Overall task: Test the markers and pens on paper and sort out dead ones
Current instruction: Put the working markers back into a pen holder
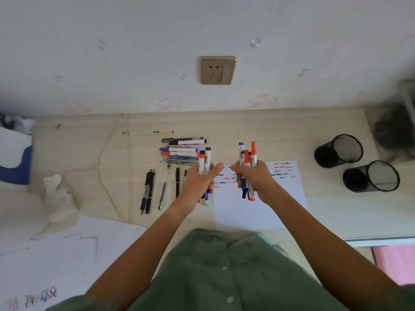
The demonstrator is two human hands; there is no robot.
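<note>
Both my hands are clamped on bundles of markers, left hand [202, 180] and right hand [252, 178] apart above the test paper [258, 209], so sorting is underway, and next I'd say each bundle needs its own pile.

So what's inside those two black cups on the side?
Both black mesh cups lie tipped on the desk, mouths toward the camera. Only bare mesh shows inside each; no pens are visible. The deepest part is too dim to be sure of.
</note>
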